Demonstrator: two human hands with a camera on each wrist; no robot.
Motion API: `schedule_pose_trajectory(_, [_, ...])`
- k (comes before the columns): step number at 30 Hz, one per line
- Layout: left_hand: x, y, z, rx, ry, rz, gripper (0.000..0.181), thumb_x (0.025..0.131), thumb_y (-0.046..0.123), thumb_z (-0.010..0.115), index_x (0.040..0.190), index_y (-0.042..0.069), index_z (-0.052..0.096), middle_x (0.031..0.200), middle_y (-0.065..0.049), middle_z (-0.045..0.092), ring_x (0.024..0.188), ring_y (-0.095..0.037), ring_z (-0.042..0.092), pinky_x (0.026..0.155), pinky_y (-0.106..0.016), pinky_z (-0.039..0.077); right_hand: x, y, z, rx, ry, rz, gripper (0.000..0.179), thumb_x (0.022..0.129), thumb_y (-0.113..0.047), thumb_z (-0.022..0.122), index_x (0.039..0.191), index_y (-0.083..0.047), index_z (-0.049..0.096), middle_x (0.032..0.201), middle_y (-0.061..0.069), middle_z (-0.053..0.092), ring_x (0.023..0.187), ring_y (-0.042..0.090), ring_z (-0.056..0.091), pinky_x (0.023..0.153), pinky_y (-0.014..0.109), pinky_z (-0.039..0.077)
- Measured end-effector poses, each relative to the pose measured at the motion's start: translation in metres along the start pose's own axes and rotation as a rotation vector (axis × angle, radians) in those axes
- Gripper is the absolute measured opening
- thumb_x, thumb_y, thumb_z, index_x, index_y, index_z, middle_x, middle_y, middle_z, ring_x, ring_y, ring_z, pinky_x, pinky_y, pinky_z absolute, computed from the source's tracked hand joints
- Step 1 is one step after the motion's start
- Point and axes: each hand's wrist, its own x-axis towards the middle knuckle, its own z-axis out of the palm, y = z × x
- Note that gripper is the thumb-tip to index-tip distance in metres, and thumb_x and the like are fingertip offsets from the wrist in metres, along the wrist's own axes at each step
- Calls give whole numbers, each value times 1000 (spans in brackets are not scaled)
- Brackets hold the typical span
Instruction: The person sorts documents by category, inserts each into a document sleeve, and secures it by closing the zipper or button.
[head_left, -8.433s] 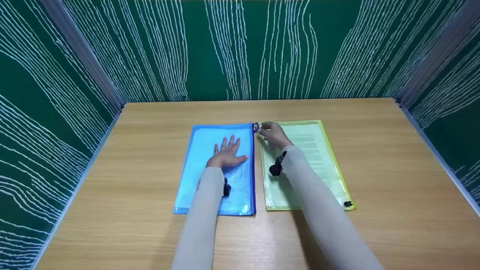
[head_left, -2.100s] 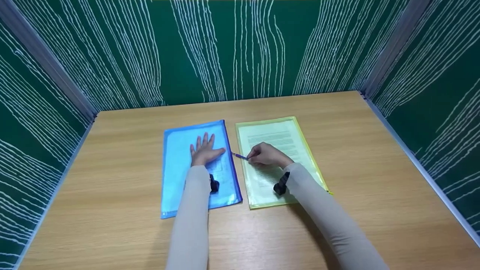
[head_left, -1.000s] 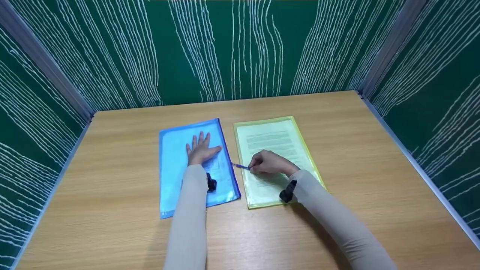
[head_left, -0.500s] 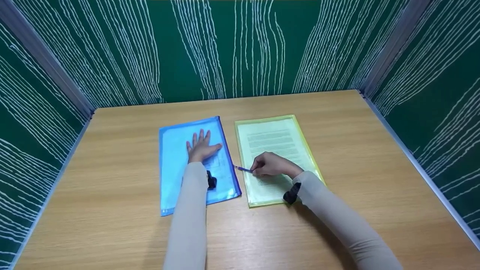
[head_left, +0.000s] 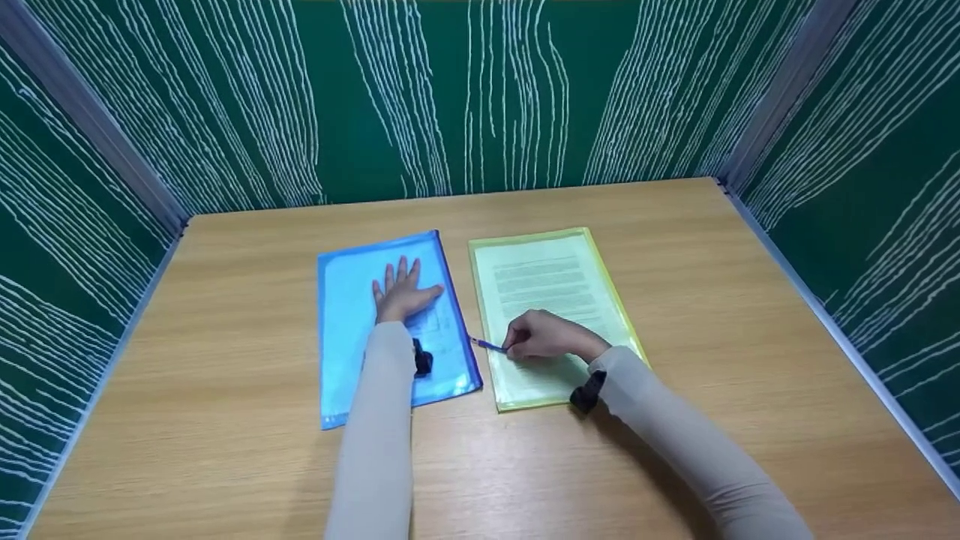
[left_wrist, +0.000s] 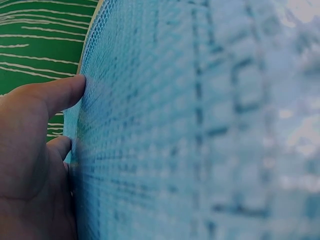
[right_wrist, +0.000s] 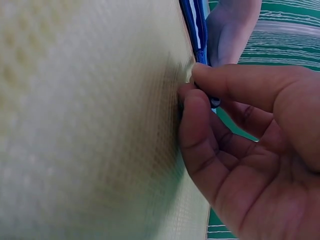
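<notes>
A blue zip document pouch (head_left: 352, 337) lies on the table, its dark blue zip edge facing right. My left hand (head_left: 405, 296) rests flat on it with fingers spread; the left wrist view shows the thumb and fingers against the blue mesh (left_wrist: 150, 125). Thumb and forefinger of my right hand (head_left: 547, 334) pinch the end of a blue zip pull (head_left: 489, 345), which stretches out from the pouch's right edge. Below that hand lies a yellow-edged pouch (head_left: 536, 259) with a printed sheet inside. In the right wrist view the pull's tip (right_wrist: 216, 102) shows between the fingers.
Both pouches lie on a wooden table (head_left: 225, 360), a narrow strip of wood between them. Green panels (head_left: 517, 97) with white wavy lines stand behind and at both sides. A black wrist camera (head_left: 587, 394) hangs by the right cuff.
My right hand has travelled with the pull from the blue pouch's far corner toward me along its zip edge. The left hand stays on the pouch, which now sits slightly turned.
</notes>
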Motion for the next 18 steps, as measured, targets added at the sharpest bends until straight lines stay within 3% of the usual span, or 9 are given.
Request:
schedule_pose_trajectory(13, [1,1,-1,-2,5,10,83,91,58,47,156,23,9,163,-2,-7,148,-27,-18,115,-54,-17,-10,0,3,0,-20,-37,7,86,-7,68,90,-5,74,83,6,72,67,2,53,62,18,44])
schedule_pose_trajectory(18, [3,-4,-2,13,19,-20,83,91,58,46,156,23,8,163,-2,-7,148,-28,-18,115,-54,-17,-15,1,6,24,-39,-27,7,86,-8,69,91,-7,73,84,4,72,66,2,53,61,18,44])
